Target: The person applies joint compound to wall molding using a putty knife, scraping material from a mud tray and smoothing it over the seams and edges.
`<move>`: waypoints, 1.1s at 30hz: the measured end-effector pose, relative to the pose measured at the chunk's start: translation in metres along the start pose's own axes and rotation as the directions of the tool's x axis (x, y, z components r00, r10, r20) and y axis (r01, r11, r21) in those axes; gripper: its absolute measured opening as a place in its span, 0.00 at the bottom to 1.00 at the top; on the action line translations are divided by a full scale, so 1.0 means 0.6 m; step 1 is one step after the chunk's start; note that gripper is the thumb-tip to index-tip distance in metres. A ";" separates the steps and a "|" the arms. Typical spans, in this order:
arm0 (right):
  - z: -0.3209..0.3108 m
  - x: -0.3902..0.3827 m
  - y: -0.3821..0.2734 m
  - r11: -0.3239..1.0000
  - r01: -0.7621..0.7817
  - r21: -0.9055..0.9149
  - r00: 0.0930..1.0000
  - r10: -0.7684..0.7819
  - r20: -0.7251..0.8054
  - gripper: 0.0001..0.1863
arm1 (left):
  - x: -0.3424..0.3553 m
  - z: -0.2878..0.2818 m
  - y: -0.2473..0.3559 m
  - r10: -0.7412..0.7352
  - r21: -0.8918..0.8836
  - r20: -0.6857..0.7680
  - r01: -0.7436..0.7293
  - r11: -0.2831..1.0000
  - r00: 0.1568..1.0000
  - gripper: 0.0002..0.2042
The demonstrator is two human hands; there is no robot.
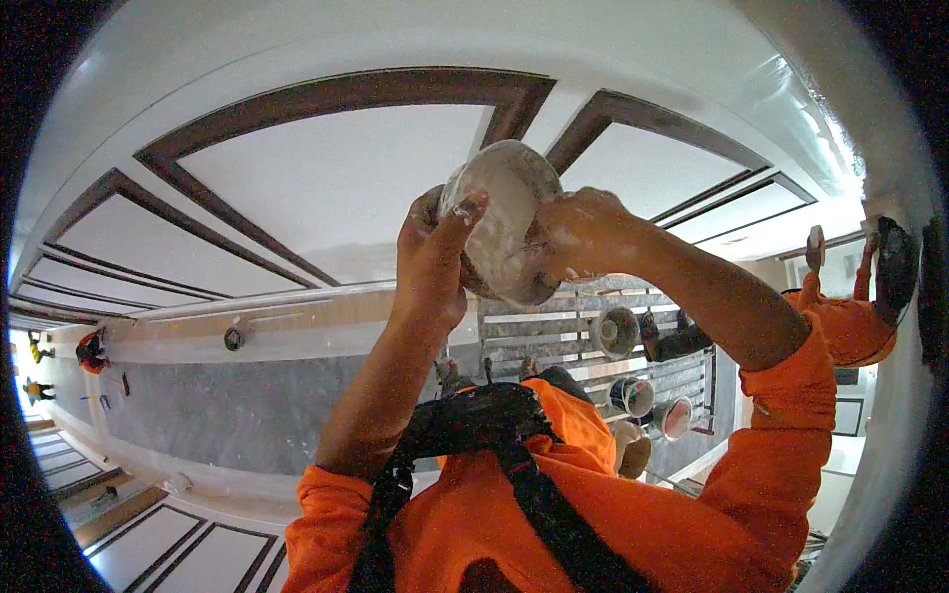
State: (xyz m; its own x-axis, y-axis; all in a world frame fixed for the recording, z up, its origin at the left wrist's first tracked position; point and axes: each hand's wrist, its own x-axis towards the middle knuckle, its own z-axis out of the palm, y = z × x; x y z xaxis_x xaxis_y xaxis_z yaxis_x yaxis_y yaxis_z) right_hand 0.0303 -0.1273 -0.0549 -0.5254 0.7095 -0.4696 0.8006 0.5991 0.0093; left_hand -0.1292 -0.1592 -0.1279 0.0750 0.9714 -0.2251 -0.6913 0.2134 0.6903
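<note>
A round bowl [514,183], smeared inside and out with pale plaster, is raised in front of me and tilted. My left hand [440,237] grips its left side, with the thumb over the rim. At the bowl's right edge, my right hand [585,235] is closed, its fingers curled against the plastered surface. White residue coats the right hand's knuckles. Whatever those fingers hold, if anything, is hidden. Behind the bowl rises a pale wall with dark-framed panels [336,158].
I am above a slatted platform [524,331]. A bucket [617,331] and two smaller pails [633,396] [674,417] stand below to the right. A person in orange [855,326] works close by on my right. More people [93,351] are far down the grey floor [217,405] at left.
</note>
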 end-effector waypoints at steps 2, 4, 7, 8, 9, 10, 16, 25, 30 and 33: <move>0.043 0.008 0.026 0.964 0.114 0.241 0.993 -0.112 -0.020 0.13 | -0.009 0.005 -0.010 0.017 0.021 -0.054 -0.016 1.000 0.998 0.27; 0.069 0.021 0.058 0.846 0.130 0.517 0.983 -0.177 0.043 0.14 | -0.017 0.011 -0.025 0.033 0.044 -0.086 -0.029 0.999 0.996 0.27; 0.079 0.017 0.081 0.477 -0.113 0.871 0.982 -0.079 0.171 0.18 | -0.035 0.017 -0.049 0.091 0.050 -0.090 -0.087 0.995 0.992 0.27; 0.076 0.010 0.084 0.313 -0.139 0.940 0.984 -0.062 0.166 0.19 | -0.041 0.018 -0.053 0.131 0.041 -0.081 -0.128 0.991 0.988 0.26; 0.075 -0.013 0.082 0.156 -0.040 0.987 0.996 -0.067 0.051 0.19 | -0.044 0.018 -0.054 0.169 0.032 -0.072 -0.167 0.985 0.983 0.26; 0.072 -0.044 0.084 0.096 0.007 0.995 1.000 0.005 -0.008 0.18 | -0.041 0.019 -0.050 0.124 0.030 -0.018 -0.124 0.992 0.992 0.26; 0.004 -0.111 0.063 0.475 0.179 0.862 0.920 0.230 -0.318 0.16 | -0.015 -0.006 -0.031 0.131 -0.192 0.086 -0.113 0.975 0.988 0.25; 0.020 -0.100 -0.029 0.933 0.007 0.361 0.780 0.221 -0.586 0.21 | -0.036 0.035 -0.033 0.136 -0.102 0.117 -0.124 0.987 0.984 0.27; 0.002 -0.096 -0.011 0.680 0.074 0.730 0.973 0.111 -0.203 0.20 | -0.031 0.041 -0.051 0.089 0.025 -0.099 -0.087 0.996 0.991 0.24; 0.079 -0.050 0.066 0.324 0.106 0.940 0.993 -0.091 -0.080 0.23 | -0.031 0.044 -0.064 0.018 0.086 -0.117 -0.008 0.996 0.993 0.22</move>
State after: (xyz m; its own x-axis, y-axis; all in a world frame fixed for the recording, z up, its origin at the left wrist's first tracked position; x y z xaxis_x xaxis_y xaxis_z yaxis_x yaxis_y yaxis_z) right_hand 0.0912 -0.1425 -0.0822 -0.6178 0.6791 -0.3965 0.4750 -0.0796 -0.8764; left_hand -0.0851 -0.1828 -0.1324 -0.0219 0.9565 -0.2910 -0.6279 0.2134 0.7485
